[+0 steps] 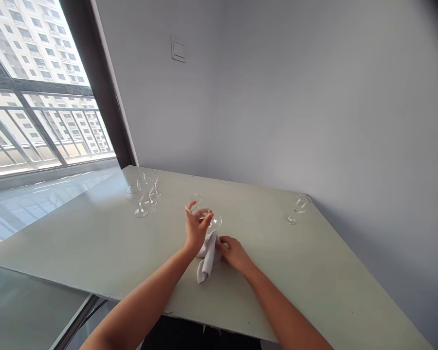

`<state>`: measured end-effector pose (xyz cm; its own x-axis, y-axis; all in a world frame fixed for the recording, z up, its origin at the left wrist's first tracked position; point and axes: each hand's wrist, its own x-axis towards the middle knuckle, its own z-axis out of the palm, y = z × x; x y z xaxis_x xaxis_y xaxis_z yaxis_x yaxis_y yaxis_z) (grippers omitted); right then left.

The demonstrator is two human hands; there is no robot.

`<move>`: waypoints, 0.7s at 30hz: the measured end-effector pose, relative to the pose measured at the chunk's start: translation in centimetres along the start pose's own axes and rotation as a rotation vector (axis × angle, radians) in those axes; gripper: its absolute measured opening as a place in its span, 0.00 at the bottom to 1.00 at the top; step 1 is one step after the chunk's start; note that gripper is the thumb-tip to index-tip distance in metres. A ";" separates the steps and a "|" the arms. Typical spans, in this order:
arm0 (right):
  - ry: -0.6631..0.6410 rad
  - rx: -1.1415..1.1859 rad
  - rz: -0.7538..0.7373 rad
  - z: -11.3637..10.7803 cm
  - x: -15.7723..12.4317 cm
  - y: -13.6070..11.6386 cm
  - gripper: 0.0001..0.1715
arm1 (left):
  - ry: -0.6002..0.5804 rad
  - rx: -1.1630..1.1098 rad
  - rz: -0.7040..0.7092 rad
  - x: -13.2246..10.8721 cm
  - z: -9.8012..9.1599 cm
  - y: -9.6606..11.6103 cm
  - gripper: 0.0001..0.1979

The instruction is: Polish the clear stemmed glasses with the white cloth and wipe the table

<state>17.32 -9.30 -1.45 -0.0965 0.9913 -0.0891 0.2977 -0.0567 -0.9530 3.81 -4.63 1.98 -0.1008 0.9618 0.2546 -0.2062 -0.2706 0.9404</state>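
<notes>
My left hand is closed around a clear stemmed glass, tilted on its side, its round foot pointing right. A second faint rim shows just behind the fingers; whether it belongs to another glass I cannot tell. Below the glass, a crumpled white cloth hangs in folds at the table surface. The fingers of my right hand curl around the cloth's right side, with their tips partly hidden in it.
Clear stemmed glasses stand grouped at the table's back left. Another stemmed glass is near the back right corner. The pale glossy table meets grey walls behind and to the right. A large window is at far left.
</notes>
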 end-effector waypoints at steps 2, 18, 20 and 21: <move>0.271 -0.318 -0.175 -0.8 0.2 -0.2 0.16 | 0.001 0.038 0.025 0.2 -0.2 -0.2 0.28; 0.436 -0.852 0.006 -7.6 5.3 0.8 0.16 | -0.311 0.618 -0.072 -1.6 1.0 -5.3 0.34; 0.519 -0.843 0.114 -10.5 5.9 2.0 0.16 | -0.338 0.679 -0.094 -1.7 0.9 -5.7 0.30; 0.554 -0.838 0.165 -11.9 6.1 2.6 0.16 | -0.343 0.693 -0.091 -1.7 0.9 -5.7 0.29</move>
<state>28.79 -2.01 -0.99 0.3966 0.9059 0.1483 0.8574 -0.3078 -0.4124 6.07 -4.67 -3.65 0.2175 0.9688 0.1186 0.4680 -0.2101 0.8584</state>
